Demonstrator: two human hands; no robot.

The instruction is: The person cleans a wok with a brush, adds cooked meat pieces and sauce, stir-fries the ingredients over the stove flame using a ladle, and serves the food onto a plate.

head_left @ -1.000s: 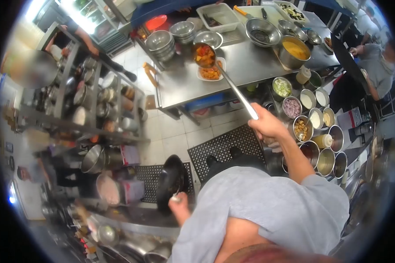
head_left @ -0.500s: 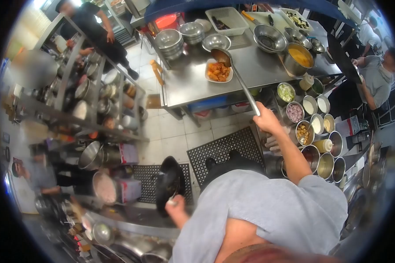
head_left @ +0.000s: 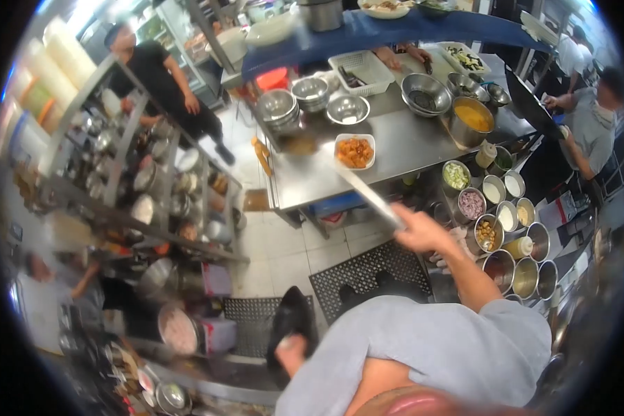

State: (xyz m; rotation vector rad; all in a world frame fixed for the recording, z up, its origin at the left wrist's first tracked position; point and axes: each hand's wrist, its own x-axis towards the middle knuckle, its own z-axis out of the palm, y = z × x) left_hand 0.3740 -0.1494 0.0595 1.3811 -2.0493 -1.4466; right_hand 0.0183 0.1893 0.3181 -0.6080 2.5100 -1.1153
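My right hand [head_left: 421, 229] is closed around the long handle of a ladle [head_left: 371, 197]. The ladle is smeared by motion, and its bowl end is left of a square white bowl [head_left: 356, 136] holding orange-red sauced chunks [head_left: 354, 153]. That bowl stands on the steel table [head_left: 388, 163] near its front edge. Down at my left side, my left hand [head_left: 292, 351] is closed on the handle of a black wok [head_left: 292, 310], which is tilted steeply on edge. The inside of the wok cannot be made out.
Stacked steel bowls [head_left: 277, 105], a white basket [head_left: 362, 64] and a pot of yellow liquid [head_left: 472, 118] stand on the table. Several ingredient containers [head_left: 471, 204] line the right. A steel rack [head_left: 135, 159] stands left. People are around: one behind the rack, another at right.
The ladle has moved off the white bowl, to the left, with my right hand shifting down slightly. The wok has turned more edge-on and moved right and down. My view has tilted upward.
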